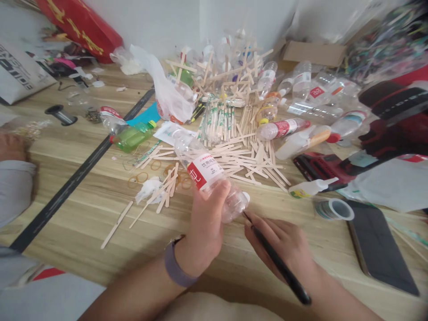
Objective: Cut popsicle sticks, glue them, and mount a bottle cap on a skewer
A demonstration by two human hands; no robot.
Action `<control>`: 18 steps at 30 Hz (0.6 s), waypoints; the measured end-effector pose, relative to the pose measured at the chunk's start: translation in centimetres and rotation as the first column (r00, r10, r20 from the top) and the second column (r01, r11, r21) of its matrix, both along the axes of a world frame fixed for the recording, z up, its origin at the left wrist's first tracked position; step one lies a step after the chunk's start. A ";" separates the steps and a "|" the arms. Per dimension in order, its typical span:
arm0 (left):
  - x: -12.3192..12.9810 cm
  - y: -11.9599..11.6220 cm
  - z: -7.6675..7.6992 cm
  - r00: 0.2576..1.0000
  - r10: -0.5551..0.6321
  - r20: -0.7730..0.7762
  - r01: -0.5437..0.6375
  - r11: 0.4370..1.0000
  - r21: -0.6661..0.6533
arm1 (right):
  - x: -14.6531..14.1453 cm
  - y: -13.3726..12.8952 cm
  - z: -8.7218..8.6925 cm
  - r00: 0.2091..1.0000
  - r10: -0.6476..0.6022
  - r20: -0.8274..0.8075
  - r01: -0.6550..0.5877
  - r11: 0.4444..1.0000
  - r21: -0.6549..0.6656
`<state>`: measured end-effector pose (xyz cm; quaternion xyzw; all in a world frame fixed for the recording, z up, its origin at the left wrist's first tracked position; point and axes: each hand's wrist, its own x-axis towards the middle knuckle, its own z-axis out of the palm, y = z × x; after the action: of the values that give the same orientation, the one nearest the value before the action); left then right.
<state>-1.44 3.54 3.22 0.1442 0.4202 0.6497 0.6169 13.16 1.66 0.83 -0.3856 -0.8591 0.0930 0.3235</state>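
My left hand [207, 223] is wrapped round a clear plastic bottle [209, 170] with a red and white label. The bottle lies tilted, its neck pointing away and its base toward my right hand [290, 240]. That hand grips a slim black-handled tool [282, 269] like a pen. The thin dark tip is at the bottle's base; whether it has gone through the plastic I cannot tell. Beyond the bottle lies a loose heap of flat wooden sticks [247, 160]. A few more sticks [169, 187] lie left of my left hand, by a crumpled white tissue [149, 189].
Several empty bottles [302, 82] and stick crosses [182, 67] crowd the back. To the right are a red and black power tool [329, 167], a glue bottle [309, 188], a tape roll [334, 209] and a phone [381, 245]. Another person's hand [11, 146] rests at the left.
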 end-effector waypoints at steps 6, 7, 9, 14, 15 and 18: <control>-0.4 0.3 0.0 0.998 0.026 -0.056 -0.023 0.998 0.056 | -1.8 -0.4 1.0 0.784 -0.456 -0.421 -0.314 0.294 -0.903; -0.4 0.3 0.0 0.997 0.043 -0.062 -0.039 0.997 0.060 | -2.0 -0.3 1.1 0.742 -0.510 -0.435 -0.397 0.189 -0.898; -0.5 0.4 -0.1 0.996 0.054 -0.067 -0.050 0.997 0.066 | -2.2 0.1 1.2 0.684 -0.583 -0.439 -0.479 0.095 -0.873; -0.5 0.6 -0.1 0.996 0.037 -0.078 -0.028 0.994 0.105 | -1.8 0.7 1.7 0.863 -0.359 -0.355 -0.169 0.456 -0.874; -0.4 0.7 -0.1 0.996 0.049 -0.074 -0.041 0.995 0.095 | -1.5 0.8 1.7 0.905 -0.299 -0.303 -0.070 0.597 -0.799; -0.1 0.8 0.2 0.994 0.081 -0.066 -0.077 0.995 0.067 | -0.9 1.0 1.7 0.958 -0.212 -0.191 0.087 0.853 -0.514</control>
<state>-1.57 4.38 3.41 0.1695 0.4255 0.6814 0.5709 12.31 2.69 2.55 -0.5081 -0.7270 0.3328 0.3204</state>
